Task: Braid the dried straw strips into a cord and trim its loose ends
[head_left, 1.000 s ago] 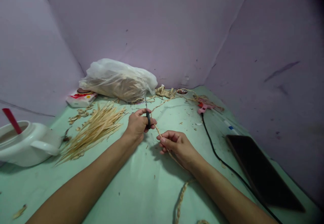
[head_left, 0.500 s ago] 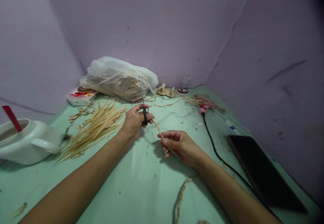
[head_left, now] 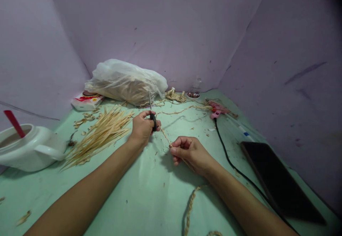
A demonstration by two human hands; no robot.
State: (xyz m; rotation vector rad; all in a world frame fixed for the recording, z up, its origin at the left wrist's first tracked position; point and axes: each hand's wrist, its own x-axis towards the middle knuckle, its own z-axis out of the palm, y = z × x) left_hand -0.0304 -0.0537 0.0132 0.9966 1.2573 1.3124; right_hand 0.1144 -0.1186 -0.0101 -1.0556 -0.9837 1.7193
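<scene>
My left hand [head_left: 143, 126] is closed around a pair of scissors [head_left: 153, 120] with black handles, its blades pointing up and away from me. A twisted straw-coloured cord [head_left: 165, 135] runs from the left fingers down to my right hand [head_left: 189, 153]. The right thumb and fingers pinch that cord. Beyond the left hand a thin length of it stretches across the table to the back right. Nearer me, a thicker braided piece [head_left: 190, 207] lies beside my right forearm; its link under the wrist is hidden.
Dry straw strips [head_left: 104, 132] lie left of my hands, with a white pot [head_left: 40, 147] further left. A plastic bag [head_left: 125, 81] sits at the back beside a tissue pack [head_left: 87, 102]. On the right are a black tablet-like slab [head_left: 278, 179], a black cable [head_left: 227, 157] and a pink hot-glue gun [head_left: 215, 114].
My right fingers have closed further on the cord, and the hand has shifted very slightly. The left hand keeps the scissors, turned a little, in nearly the same place.
</scene>
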